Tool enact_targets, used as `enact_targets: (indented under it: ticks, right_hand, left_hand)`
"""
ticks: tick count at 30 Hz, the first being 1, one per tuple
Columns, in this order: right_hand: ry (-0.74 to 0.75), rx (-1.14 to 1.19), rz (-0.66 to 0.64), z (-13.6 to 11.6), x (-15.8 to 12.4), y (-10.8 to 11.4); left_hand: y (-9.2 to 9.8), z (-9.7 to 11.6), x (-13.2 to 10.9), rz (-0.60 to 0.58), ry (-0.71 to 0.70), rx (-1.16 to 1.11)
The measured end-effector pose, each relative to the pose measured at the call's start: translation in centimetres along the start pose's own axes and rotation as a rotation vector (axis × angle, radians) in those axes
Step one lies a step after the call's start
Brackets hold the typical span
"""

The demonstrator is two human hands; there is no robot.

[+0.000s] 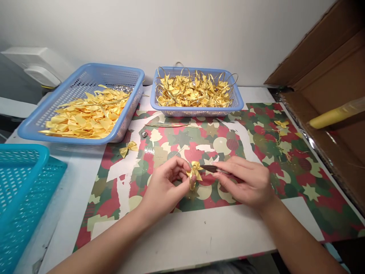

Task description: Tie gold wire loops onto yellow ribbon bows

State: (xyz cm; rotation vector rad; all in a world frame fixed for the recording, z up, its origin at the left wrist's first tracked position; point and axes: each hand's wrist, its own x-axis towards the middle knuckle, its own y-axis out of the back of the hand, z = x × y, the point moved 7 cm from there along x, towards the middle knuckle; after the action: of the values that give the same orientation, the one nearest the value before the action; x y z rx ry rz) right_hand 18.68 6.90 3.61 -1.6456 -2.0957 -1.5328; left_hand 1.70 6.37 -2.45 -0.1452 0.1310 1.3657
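Observation:
My left hand (165, 182) pinches a small gold ribbon bow with a gold loop (194, 173) just above the patterned paper. My right hand (245, 180) is closed round dark tweezers (212, 168), whose tip touches the bow from the right. Both hands hover over the middle of the red, green and cream paper mat (256, 152).
A blue basket of loose yellow bows (85, 110) stands at the back left, and a smaller blue basket of looped gold bows (196, 91) at the back centre. A teal basket (23, 182) sits at the left edge. Stray bows (128, 148) (281, 124), a small silver bead (144, 134) and a cardboard box (327, 95) lie around.

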Motion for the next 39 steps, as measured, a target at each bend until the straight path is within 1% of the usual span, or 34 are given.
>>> enact_targets:
  ticks: [4,7,10,13,15,17,19,21,23,25,26,27,28,29,30,31,32,33,34,35,36,38,39]
  right_hand:
    - [-0.152,-0.045,0.076,1.7,0.2,1.1]
    - [-0.285,-0.111,0.088,3.1,-0.1,1.1]
    - [-0.418,-0.182,0.025,4.7,-0.5,0.6]
    - [-0.481,-0.185,-0.039,5.5,-0.7,0.0]
    - [-0.517,-0.054,-0.007,5.5,-0.9,-0.1]
    - [-0.564,0.187,0.026,4.9,-1.1,-0.5]
    - [-0.584,0.432,-0.003,3.7,-1.3,-1.7]
    - [-0.584,0.573,-0.057,2.4,-1.3,-2.9]
    - [-0.605,0.631,-0.109,1.8,-1.3,-3.9]
    - [-0.696,0.678,-0.161,2.3,-1.6,-4.7]
    - [-0.762,0.685,-0.16,2.9,-1.7,-4.7]
    - [-0.83,0.668,-0.119,3.8,-1.9,-4.4]
    - [-0.883,0.626,-0.042,4.6,-2.0,-3.7]
    - [-0.906,0.573,0.048,5.3,-2.1,-2.9]
    - [-0.888,0.535,0.115,5.5,-2.1,-2.1]
    - [-0.833,0.529,0.124,5.4,-1.8,-1.9]
    - [-0.757,0.55,0.07,4.9,-1.5,-2.1]
    - [-0.677,0.575,-0.021,4.3,-1.2,-2.6]
    - [-0.617,0.585,-0.112,3.7,-1.1,-3.1]
    - [-0.591,0.564,-0.162,3.4,-1.1,-3.5]
    - [-0.604,0.518,-0.149,3.5,-1.1,-3.4]
    - [-0.677,0.427,-0.006,4.3,-1.4,-2.4]
    - [-0.697,0.426,0.049,4.6,-1.4,-2.1]
  left_hand:
    - [0.1,0.2,0.0,-0.001,-0.081,-0.029]
    - [0.1,0.9,-0.2,-0.011,-0.181,0.019]
    - [-0.2,1.6,-0.4,-0.032,-0.263,0.063]
    - [-0.1,1.8,-0.6,-0.019,-0.271,0.04]
    - [-0.1,1.7,-0.6,-0.009,-0.26,0.017]
    - [-0.2,1.7,-0.6,-0.013,-0.262,0.026]
    - [-0.4,1.8,-0.7,-0.027,-0.286,0.094]
    - [-0.6,2.0,-0.8,-0.051,-0.342,0.221]
    - [-1.0,2.2,-1.0,-0.081,-0.402,0.35]
    - [-1.2,2.3,-1.0,-0.1,-0.436,0.433]
    - [-1.2,2.3,-1.0,-0.104,-0.439,0.449]
    - [-1.1,2.4,-1.0,-0.103,-0.434,0.453]
    - [-1.0,2.3,-0.9,-0.1,-0.422,0.452]
    - [-0.9,2.3,-0.8,-0.094,-0.406,0.448]
    - [-0.8,2.3,-0.7,-0.084,-0.388,0.441]
    - [-0.6,2.2,-0.6,-0.075,-0.367,0.428]
    - [-0.5,2.2,-0.5,-0.069,-0.343,0.407]
    - [-0.4,2.1,-0.5,-0.066,-0.315,0.371]
    - [-0.3,2.0,-0.4,-0.063,-0.284,0.32]
    - [-0.3,1.9,-0.3,-0.059,-0.252,0.262]
    - [-0.2,1.8,-0.2,-0.053,-0.223,0.204]
    - [0.0,1.6,-0.1,-0.034,-0.188,0.125]
    - [0.0,1.6,-0.1,-0.027,-0.185,0.108]
